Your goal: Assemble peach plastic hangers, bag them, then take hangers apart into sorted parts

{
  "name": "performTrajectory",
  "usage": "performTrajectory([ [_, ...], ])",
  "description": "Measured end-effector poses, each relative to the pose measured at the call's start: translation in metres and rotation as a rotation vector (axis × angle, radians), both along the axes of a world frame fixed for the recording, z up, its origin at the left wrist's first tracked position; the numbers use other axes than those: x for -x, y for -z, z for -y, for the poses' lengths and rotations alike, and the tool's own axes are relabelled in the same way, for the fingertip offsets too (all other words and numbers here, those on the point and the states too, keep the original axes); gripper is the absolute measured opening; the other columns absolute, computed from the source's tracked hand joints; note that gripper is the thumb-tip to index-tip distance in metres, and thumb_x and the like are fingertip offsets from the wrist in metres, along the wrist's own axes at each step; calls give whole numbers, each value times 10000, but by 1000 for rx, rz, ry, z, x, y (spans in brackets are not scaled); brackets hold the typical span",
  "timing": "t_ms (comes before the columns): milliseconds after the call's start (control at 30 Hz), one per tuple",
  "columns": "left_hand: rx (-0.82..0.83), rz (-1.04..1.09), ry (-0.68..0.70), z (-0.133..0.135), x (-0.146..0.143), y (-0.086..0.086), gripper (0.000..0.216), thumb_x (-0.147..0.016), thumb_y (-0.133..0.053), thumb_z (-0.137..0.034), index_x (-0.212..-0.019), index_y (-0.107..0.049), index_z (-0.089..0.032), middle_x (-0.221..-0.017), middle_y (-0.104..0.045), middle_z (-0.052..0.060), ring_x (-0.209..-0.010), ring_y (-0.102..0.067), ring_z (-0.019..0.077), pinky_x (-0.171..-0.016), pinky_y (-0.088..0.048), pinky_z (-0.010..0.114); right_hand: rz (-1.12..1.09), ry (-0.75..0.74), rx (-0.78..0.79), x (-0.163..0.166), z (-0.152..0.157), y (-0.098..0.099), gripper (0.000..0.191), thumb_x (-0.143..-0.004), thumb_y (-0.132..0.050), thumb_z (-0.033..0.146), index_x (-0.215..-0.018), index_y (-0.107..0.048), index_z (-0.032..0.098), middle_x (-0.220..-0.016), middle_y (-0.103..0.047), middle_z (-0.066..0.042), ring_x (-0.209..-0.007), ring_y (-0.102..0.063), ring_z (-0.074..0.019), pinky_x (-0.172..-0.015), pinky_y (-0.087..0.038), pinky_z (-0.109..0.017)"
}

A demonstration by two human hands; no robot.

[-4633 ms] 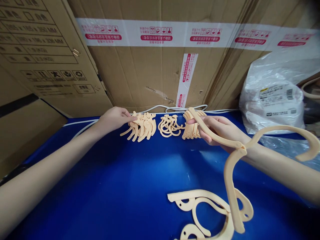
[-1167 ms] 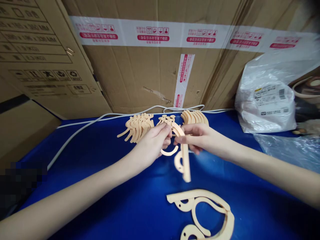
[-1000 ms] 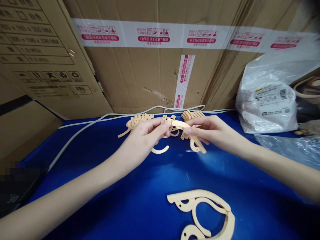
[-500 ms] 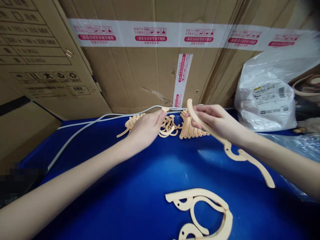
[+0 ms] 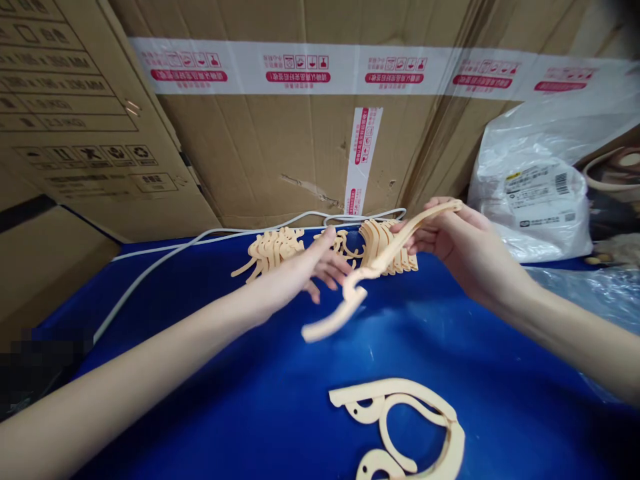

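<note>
My right hand [image 5: 457,243] pinches one end of a long beige plastic folding-hanger piece [image 5: 395,250], which slants down to the left in the air. A curved notch and a loose-looking lower arm show at its far end. Close to that notch is my left hand [image 5: 320,267], fingers spread and nothing visible in them; whether its fingertips touch the piece I cannot tell. Behind it lie a stack of beige hanger arms [image 5: 273,248] and a pile of small curved hooks [image 5: 345,243]. Another row of hanger arms [image 5: 383,240] lies beyond my right hand.
A folded beige hanger [image 5: 400,387] lies on the blue surface [image 5: 240,407] at the front, partly cut off by the frame. Large cardboard boxes [image 5: 270,147] rise behind. A white cable [image 5: 200,237] runs along the back, and a plastic bag [image 5: 535,200] sits at right.
My right hand has moved right and turned the hanger piece so its lower end swings to the left. My left hand has opened its fingers and reached slightly right and down.
</note>
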State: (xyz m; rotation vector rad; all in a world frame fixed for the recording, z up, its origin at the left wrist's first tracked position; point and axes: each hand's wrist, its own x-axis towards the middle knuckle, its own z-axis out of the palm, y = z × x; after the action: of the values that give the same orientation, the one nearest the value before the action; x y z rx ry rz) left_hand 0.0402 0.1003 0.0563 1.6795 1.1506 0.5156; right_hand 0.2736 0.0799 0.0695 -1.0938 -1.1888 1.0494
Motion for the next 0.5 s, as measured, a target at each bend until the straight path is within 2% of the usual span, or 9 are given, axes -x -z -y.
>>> performTrajectory([
  [33,199,143,55,10,0,-2,626,-1010,-287,-606,-911,-692,-139,-862,-731,108,-792,-688,203,-600,-505,256,1,1,-37,-1,1,1,185,-853,-639,231,-915,-466,240,-876,-778,-41,-782,-708,-160,-733,-547,-295],
  [67,323,270,45,18,-1,-5,507,-1020,-382,-533,-920,-685,-139,-878,-736,96,-802,-698,182,-644,-535,245,28,-17,-62,-3,1,1,219,-836,-682,228,-895,-471,238,-933,-785,-47,-872,-723,-167,-799,-553,-306],
  [133,461,432,-44,30,0,-9,308,-1026,-488,-339,-873,-651,-127,-855,-727,66,-717,-690,133,-641,-558,223,166,-86,-100,-6,1,2,271,-801,-753,259,-861,-491,228,-1005,-782,-59,-964,-727,-187,-837,-552,-310],
  [233,485,492,-187,37,0,-11,255,-1035,-457,-181,-844,-609,-106,-796,-709,42,-552,-635,86,-516,-543,189,640,-172,-281,-10,2,1,191,-853,-718,307,-927,-569,213,-989,-770,-66,-872,-738,-202,-727,-542,-299],
  [300,521,498,-194,40,-1,-9,239,-1040,-439,-173,-881,-602,-102,-769,-706,44,-515,-625,91,-463,-540,189,1078,-209,-516,-8,5,1,114,-952,-606,301,-1013,-627,206,-983,-769,-68,-804,-736,-208,-665,-504,-300],
  [367,575,501,-150,43,-4,-7,234,-1045,-429,-197,-898,-590,-110,-721,-694,40,-491,-612,101,-419,-532,194,1440,-229,-762,-4,10,3,148,-1005,-528,258,-1019,-662,195,-908,-766,-61,-721,-723,-210,-616,-453,-304],
  [433,613,501,-126,47,-8,-4,240,-1049,-416,-228,-896,-573,-129,-652,-657,18,-437,-555,93,-366,-493,182,1634,-232,-940,1,14,6,165,-1000,-503,181,-974,-665,172,-773,-729,-43,-610,-686,-204,-560,-395,-309],
  [500,621,476,-152,49,-11,-3,244,-1050,-406,-249,-883,-553,-149,-575,-580,-28,-367,-434,61,-309,-397,141,1708,-230,-1007,5,17,11,178,-953,-490,83,-965,-653,153,-691,-679,-28,-536,-645,-195,-521,-342,-310],
])
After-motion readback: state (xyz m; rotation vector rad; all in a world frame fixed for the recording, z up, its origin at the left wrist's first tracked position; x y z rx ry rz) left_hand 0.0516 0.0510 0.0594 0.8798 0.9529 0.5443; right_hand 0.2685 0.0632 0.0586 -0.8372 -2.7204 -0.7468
